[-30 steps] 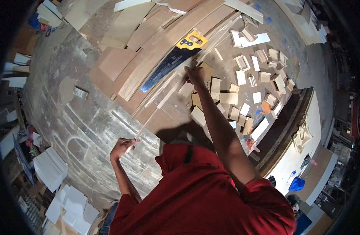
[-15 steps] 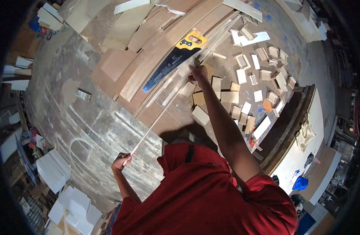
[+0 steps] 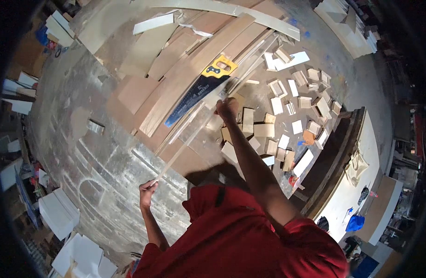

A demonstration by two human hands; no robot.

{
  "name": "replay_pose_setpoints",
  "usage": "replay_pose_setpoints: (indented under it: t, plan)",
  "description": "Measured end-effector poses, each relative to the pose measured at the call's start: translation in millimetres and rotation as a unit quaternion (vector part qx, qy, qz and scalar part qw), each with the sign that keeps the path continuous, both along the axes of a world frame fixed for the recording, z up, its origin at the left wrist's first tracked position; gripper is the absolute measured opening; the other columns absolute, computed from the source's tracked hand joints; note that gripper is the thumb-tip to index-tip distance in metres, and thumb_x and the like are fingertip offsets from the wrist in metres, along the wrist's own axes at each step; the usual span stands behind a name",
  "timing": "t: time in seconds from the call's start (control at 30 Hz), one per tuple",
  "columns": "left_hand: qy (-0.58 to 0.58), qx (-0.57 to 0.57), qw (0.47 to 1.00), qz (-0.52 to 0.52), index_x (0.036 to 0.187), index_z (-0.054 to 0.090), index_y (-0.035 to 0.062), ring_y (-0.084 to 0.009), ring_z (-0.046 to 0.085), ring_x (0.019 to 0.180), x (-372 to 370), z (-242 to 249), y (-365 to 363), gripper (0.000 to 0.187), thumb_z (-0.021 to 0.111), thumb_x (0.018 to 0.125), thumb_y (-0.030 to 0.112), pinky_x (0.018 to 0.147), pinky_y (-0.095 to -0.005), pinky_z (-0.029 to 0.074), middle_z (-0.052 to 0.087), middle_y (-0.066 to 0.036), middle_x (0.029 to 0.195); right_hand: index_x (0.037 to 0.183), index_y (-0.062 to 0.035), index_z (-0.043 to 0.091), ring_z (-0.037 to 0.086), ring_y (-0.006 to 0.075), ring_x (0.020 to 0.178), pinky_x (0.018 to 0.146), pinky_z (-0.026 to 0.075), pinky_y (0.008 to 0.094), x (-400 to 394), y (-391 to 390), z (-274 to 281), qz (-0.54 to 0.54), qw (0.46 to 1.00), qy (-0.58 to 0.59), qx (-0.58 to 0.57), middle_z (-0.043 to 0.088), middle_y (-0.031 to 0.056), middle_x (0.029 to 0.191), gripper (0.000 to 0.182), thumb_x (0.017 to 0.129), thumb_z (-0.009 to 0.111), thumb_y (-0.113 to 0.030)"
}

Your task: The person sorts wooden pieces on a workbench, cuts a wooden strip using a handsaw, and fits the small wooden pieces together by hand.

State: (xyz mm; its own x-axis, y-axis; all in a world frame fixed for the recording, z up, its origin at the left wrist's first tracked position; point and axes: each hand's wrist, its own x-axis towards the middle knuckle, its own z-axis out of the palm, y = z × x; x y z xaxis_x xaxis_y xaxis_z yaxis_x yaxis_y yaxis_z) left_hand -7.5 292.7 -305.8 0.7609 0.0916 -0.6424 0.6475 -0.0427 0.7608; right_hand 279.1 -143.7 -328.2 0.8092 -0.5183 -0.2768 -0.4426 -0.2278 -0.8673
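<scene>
A long, thin pale strip (image 3: 187, 142) runs diagonally between my two hands. My left hand (image 3: 148, 191) pinches its lower end over the grey floor. At the upper end my right hand (image 3: 227, 109) is closed round it, the fingers partly hidden behind the back of the hand. Just left of my right hand, a handsaw (image 3: 196, 95) with a yellow and black handle lies on long wooden boards (image 3: 150, 118). The strip passes close by its blade, over other narrow strips.
Many small wooden box frames and offcuts (image 3: 264, 130) are scattered right of my right arm. A workbench (image 3: 366, 153) holding a cloth and a blue item stands at the right. White panels (image 3: 60, 211) are stacked at lower left.
The strip has turned and now shows a broader face. My left hand has shifted slightly right, with its wrist more upright. The boards and saw sit lower in view.
</scene>
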Motion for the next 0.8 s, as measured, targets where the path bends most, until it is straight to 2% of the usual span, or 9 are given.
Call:
replay_pose_setpoints:
  t: [0.13, 0.3, 0.4, 0.47, 0.5, 0.53, 0.6, 0.67, 0.8]
  plan:
    - [-0.032, 0.005, 0.999, -0.003, 0.109, 0.079, 0.0067, 0.0006, 0.039, 0.059, 5, -16, -12, 0.023, 0.079, 0.089, 0.018, 0.053, -0.0205, 0.030, 0.054, 0.012, 0.070, 0.066, 0.0062, 0.064, 0.071, 0.0266, 0.052, 0.052, 0.059, 0.0383, -2, -7, -17, 0.040, 0.992, 0.029, -0.116, 0.068, 0.0171, 0.062, 0.029, 0.088, 0.066, -0.013]
    - [-0.057, 0.018, 0.998, 0.000, 0.107, 0.079, 0.0035, -0.0003, 0.042, 0.061, 22, -22, -31, 0.023, 0.080, 0.089, 0.018, 0.052, -0.0208, 0.033, 0.056, 0.012, 0.073, 0.075, 0.0031, 0.071, 0.073, 0.0248, 0.062, 0.060, 0.058, 0.0373, -42, 7, 61, 0.048, 0.999, 0.023, 0.013, 0.072, 0.0138, 0.069, 0.028, 0.092, 0.066, -0.019]
    - [-0.114, 0.081, 0.990, -0.029, 0.106, 0.079, 0.0041, -0.0062, 0.053, 0.059, 32, -49, -32, 0.025, 0.081, 0.088, 0.021, 0.055, -0.0247, 0.042, 0.067, 0.004, 0.072, 0.088, 0.0015, 0.074, 0.072, 0.0220, 0.073, 0.068, 0.056, 0.0359, -73, 10, 115, 0.106, 0.993, 0.026, -0.047, 0.075, 0.0121, 0.083, 0.030, 0.095, 0.067, -0.027]
    - [-0.159, 0.275, 0.936, -0.149, 0.105, 0.080, 0.0062, -0.0187, 0.062, 0.059, 49, -43, -39, 0.027, 0.082, 0.086, 0.026, 0.061, -0.0323, 0.050, 0.074, -0.011, 0.075, 0.091, 0.0010, 0.074, 0.072, 0.0205, 0.072, 0.069, 0.055, 0.0343, -92, 15, 145, 0.085, 0.995, -0.043, 0.037, 0.075, 0.0111, 0.085, 0.029, 0.096, 0.067, -0.026]
    - [-0.224, 0.285, 0.924, -0.123, 0.104, 0.080, 0.0085, -0.0300, 0.066, 0.061, 57, -37, -49, 0.027, 0.083, 0.085, 0.027, 0.064, -0.0382, 0.052, 0.071, -0.019, 0.076, 0.097, 0.0020, 0.072, 0.073, 0.0214, 0.074, 0.066, 0.058, 0.0337, -100, 1, 113, 0.157, 0.981, -0.110, -0.036, 0.076, 0.0118, 0.088, 0.023, 0.098, 0.066, -0.020]
    - [-0.221, 0.286, 0.924, -0.124, 0.104, 0.080, 0.0085, -0.0300, 0.066, 0.061, 66, -27, -58, 0.027, 0.083, 0.085, 0.027, 0.064, -0.0382, 0.052, 0.071, -0.019, 0.076, 0.097, 0.0020, 0.072, 0.073, 0.0214, 0.074, 0.066, 0.058, 0.0337, -107, -3, 122, 0.157, 0.981, -0.107, -0.034, 0.076, 0.0118, 0.088, 0.023, 0.098, 0.066, -0.020]
    - [-0.239, 0.375, 0.884, -0.144, 0.103, 0.080, 0.0087, -0.0334, 0.068, 0.065, 86, -10, -75, 0.030, 0.084, 0.083, 0.030, 0.066, -0.0391, 0.054, 0.073, -0.018, 0.078, 0.105, 0.0024, 0.070, 0.075, 0.0239, 0.076, 0.063, 0.062, 0.0345, -116, -5, 156, 0.073, 0.949, -0.058, 0.301, 0.075, 0.0147, 0.093, 0.020, 0.098, 0.064, -0.015]
    - [-0.243, 0.387, 0.883, -0.109, 0.100, 0.080, 0.0077, -0.0331, 0.068, 0.067, 97, -11, -88, 0.031, 0.085, 0.081, 0.031, 0.066, -0.0392, 0.054, 0.073, -0.018, 0.079, 0.108, 0.0025, 0.067, 0.075, 0.0234, 0.076, 0.061, 0.063, 0.0343, -118, -28, 146, 0.072, 0.951, -0.063, 0.293, 0.075, 0.0170, 0.095, 0.020, 0.098, 0.065, -0.015]
    - [-0.249, 0.391, 0.885, -0.047, 0.095, 0.079, 0.0032, -0.0268, 0.066, 0.068, 95, -17, -98, 0.035, 0.089, 0.077, 0.032, 0.063, -0.0365, 0.052, 0.073, -0.017, 0.084, 0.103, 0.0024, 0.068, 0.070, 0.0181, 0.067, 0.052, 0.053, 0.0253, -120, -41, 230, 0.014, 0.942, -0.129, 0.310, 0.074, 0.0168, 0.094, 0.016, 0.098, 0.065, -0.012]
